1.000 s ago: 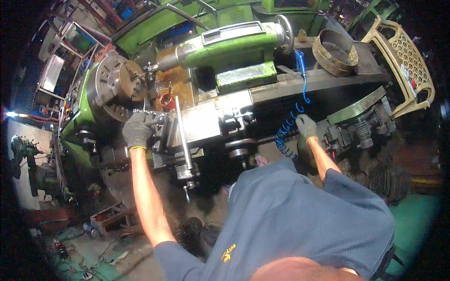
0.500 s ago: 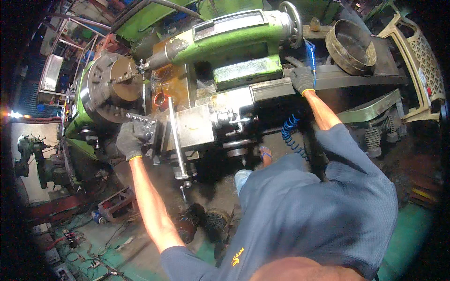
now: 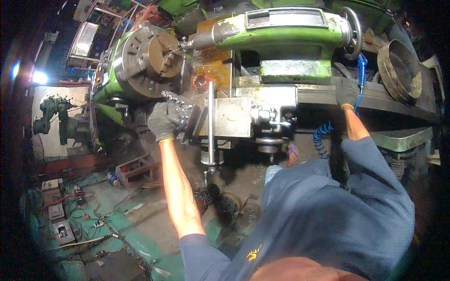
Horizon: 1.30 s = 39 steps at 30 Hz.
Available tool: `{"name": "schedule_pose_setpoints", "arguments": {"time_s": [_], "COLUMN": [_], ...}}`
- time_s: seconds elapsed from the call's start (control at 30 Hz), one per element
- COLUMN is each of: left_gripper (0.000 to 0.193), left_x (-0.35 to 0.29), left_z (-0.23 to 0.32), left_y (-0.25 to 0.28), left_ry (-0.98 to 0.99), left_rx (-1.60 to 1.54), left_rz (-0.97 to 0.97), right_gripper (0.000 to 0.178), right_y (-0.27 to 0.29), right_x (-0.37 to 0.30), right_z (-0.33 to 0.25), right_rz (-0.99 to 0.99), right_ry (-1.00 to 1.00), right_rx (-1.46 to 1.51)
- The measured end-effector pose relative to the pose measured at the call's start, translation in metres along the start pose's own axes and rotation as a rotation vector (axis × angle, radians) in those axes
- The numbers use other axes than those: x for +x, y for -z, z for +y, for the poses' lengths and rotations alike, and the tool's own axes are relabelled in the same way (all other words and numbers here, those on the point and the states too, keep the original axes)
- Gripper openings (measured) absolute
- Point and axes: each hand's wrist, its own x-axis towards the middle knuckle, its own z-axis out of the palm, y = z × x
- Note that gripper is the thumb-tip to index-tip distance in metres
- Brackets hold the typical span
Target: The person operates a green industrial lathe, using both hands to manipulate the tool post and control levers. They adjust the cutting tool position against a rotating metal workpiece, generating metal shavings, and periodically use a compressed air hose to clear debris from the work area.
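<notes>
My left hand, in a grey knit glove, is closed around the near left side of a lathe's tool post, which has a row of bolts on top. Some of its fingers are hidden there. To the right, my gloved right hand rests at the edge of the lathe bed, its fingers blurred. Just beside that hand stands a blue air gun; whether they touch is unclear. A long metal bar lies across the carriage. The chuck sits beyond my left hand.
The green tailstock with its handwheel fills the far side. A round metal ring-shaped pan stands at far right. A blue coiled hose hangs below the bed. Cables and boxes lie on the left floor.
The view has swung left, so the lathe appears farther right and a little higher. Both hands keep about the same places on the machine.
</notes>
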Motion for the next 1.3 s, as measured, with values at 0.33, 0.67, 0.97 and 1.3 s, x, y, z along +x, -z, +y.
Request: {"name": "schedule_pose_setpoints", "arguments": {"time_s": [0.33,0.67,0.97,1.3], "left_gripper": [0.020,0.017,0.015,0.018], "left_x": [0.000,-0.002,-0.002,-0.004], "left_z": [-0.006,-0.008,-0.009,-0.007], "left_y": [-0.007,-0.006,-0.004,-0.008], "left_ry": [0.022,0.014,0.031,0.027], "left_rx": [-0.011,-0.045,-0.147,-0.238], "left_rz": [-0.014,-0.021,0.025,-0.034], "right_gripper": [0.035,0.031,0.032,0.033], "right_y": [-0.013,-0.019,0.007,0.024], "right_x": [0.004,-0.001,0.001,-0.038], "right_z": [0.007,0.009,-0.008,-0.064], "right_rz": [-0.074,0.059,0.010,0.360], "right_ry": [-0.002,0.037,0.009,0.142], "right_rx": [-0.022,0.007,0.133,0.501]}}
